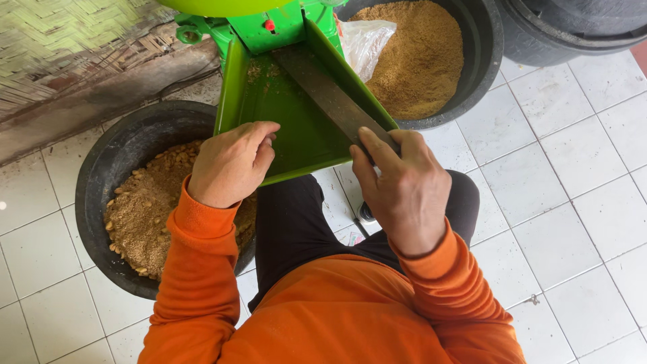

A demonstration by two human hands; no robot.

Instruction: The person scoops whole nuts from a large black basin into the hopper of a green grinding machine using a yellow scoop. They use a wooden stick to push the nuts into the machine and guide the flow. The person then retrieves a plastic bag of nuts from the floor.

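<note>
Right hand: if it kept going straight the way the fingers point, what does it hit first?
The right hand already grips the dark flat bar lying in the green chute. Its fingers point up along the bar, so it would likely slide along it to the green machine body. Depth is unclear.

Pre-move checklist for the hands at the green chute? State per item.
1. Right hand grips the dark flat blade lying in the green chute: ok.
2. Left hand rests closed on the chute's lower lip, with nothing seen in it: ok.
3. Left black tub sits under the chute's lower left corner to catch meal: ok.
4. Chute floor cleared: not ok, crumbs remain near the top.
5. Rear tub of fine brown meal stands clear of both hands: ok.
6. Machine running or stopped: cannot tell.
</note>
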